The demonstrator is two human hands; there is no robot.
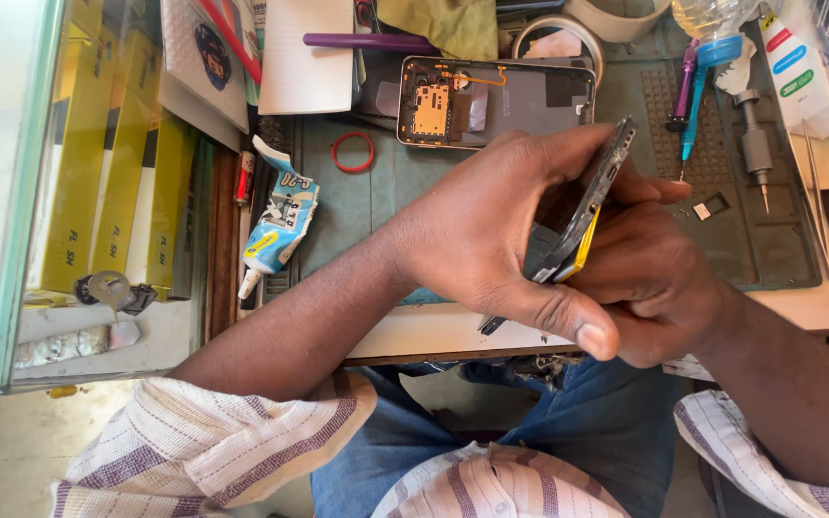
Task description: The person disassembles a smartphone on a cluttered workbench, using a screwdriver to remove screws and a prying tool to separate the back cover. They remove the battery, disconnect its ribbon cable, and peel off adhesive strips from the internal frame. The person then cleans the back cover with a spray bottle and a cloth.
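Left hand [491, 230]: closed around a phone [595, 197], which is held on edge above the near rim of the bench [434, 331]. Most of the phone is covered by this hand; only its thin dark side and upper corner are seen.

Right hand [654, 278]: curled under and behind the phone, gripping it from the far side. Its fingertips are largely hidden by the left hand. A yellow pick [582, 251] is seen wedged at the phone's edge between the two hands; which fingers hold it cannot be made out.

Back cover [496, 101]: laid flat on the green mat [376, 201], inner side up, well apart from the hands. Its near edge is partly masked by the left hand.

Red ring [352, 152]: on the mat, left of the cover.

Glue tube [278, 221]: lying at the mat's left edge, nozzle toward the viewer.

Screwdrivers [688, 105]: purple and blue, upper right of the mat, tips pointing nearer. A grey one [755, 144] lies beside them.

Tweezers [813, 192]: at the right, thin and hard to trace.

Yellow boxes [107, 153]: behind glass at left, cut off at the top.

Items along the top border are cropped and not identifiable.
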